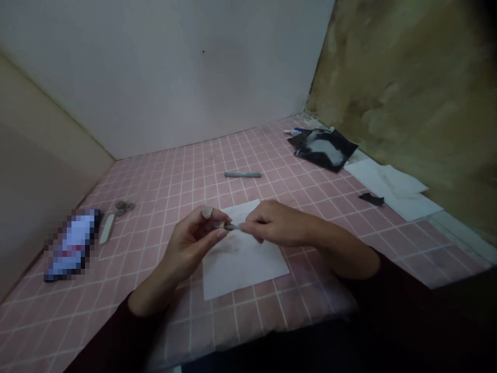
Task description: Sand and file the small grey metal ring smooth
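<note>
My left hand (194, 239) is closed around a small ring-like piece (222, 225), pinched between thumb and fingers. A pale wrap or patch (207, 212) is on one of its fingers. From the right, my right hand (272, 223) grips a thin grey rod (232, 227) whose tip meets the small piece. Both hands are above a white paper sheet (248, 269) that has grey smudges on it.
Beyond the sheet lies a grey stick (243, 174). At left are a pixelated object (73, 246), a pale flat strip (107, 229) and grey coils (124, 207). Black sheets (326, 149), white papers (404, 194) and a dark scrap (371, 199) lie at right.
</note>
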Available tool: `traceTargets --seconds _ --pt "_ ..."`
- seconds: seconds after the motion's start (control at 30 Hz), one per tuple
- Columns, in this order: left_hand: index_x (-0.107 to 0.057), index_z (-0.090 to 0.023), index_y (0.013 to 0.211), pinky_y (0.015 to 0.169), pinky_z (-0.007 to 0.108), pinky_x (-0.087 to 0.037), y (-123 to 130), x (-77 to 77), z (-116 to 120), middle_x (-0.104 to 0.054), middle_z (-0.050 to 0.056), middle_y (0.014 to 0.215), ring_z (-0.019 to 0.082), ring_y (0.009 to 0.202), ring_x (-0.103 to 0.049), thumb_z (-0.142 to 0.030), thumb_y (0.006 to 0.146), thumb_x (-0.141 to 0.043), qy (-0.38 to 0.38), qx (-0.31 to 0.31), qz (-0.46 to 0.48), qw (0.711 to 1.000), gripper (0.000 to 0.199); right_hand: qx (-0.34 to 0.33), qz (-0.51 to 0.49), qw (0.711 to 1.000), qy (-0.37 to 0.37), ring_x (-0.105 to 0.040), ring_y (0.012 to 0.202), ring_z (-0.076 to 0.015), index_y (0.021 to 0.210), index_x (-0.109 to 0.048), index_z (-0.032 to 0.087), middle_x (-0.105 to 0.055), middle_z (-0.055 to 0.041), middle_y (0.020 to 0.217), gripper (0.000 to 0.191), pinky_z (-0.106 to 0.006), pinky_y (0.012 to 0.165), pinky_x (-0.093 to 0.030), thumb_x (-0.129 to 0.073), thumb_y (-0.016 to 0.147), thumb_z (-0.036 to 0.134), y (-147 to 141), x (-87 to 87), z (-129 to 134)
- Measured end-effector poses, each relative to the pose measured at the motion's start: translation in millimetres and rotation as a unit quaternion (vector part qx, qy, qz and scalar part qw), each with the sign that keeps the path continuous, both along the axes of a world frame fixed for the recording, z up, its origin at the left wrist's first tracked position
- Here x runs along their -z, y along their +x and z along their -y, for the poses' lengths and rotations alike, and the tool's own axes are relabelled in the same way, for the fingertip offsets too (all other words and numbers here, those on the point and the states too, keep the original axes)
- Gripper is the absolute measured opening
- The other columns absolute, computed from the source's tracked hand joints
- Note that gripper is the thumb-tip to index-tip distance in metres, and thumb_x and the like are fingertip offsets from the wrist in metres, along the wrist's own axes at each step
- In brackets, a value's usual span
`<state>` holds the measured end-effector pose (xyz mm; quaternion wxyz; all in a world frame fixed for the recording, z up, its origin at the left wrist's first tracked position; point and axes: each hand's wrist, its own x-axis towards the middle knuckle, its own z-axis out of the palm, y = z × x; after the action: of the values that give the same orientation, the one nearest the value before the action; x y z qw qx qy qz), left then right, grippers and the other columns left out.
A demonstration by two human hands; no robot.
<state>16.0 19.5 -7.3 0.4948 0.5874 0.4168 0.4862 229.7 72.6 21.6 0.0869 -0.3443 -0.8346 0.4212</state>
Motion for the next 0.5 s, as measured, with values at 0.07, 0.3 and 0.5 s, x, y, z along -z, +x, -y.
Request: traceTargets --seconds 0.07,0.3,0.5 --pt "-0.066 -0.017 0.096 0.078 0.028 -0.057 -0.5 -0.1 -0.1 -0.069 0.004 0.093 0.015 0.084 -0.068 -0.018 0.083 -0.072 -0.008 -0.001 0.014 1.0 0.015 0.002 0.009 1.0 -0.003 -0.039 0.051 -0.0083 0.056 -0.055 0.014 -0.042 0.0036 0.05 0.041 -0.027 0.056 -0.024 -0.047 0.092 0.034 1.3 -1.4 0.0" --pt "-0.064 -0.017 0.098 0.075 0.03 -0.056 -3.5 4.6 -1.9 -0.068 0.003 0.088 0.016 0.076 -0.069 -0.022 0.087 -0.068 -0.031 0.041 0.033 0.998 0.013 -0.002 0.011 1.0 0.013 -0.038 0.052 -0.0079 0.055 -0.052 0.015 -0.041 0.0036 0.05 0.041 -0.027 0.056 -0.023 -0.047 0.093 0.032 -1.2 -2.9 1.6" --pt "-0.062 -0.018 0.103 0.073 0.026 -0.054 -4.5 8.1 -1.7 -0.068 0.002 0.085 0.013 0.075 -0.068 -0.021 0.089 -0.066 -0.074 0.076 0.057 0.993 0.014 0.001 0.02 1.0 0.024 -0.037 0.053 -0.0083 0.057 -0.054 0.015 -0.043 0.003 0.052 0.039 -0.027 0.056 -0.024 -0.047 0.092 0.03 -2.9 -3.6 4.4"
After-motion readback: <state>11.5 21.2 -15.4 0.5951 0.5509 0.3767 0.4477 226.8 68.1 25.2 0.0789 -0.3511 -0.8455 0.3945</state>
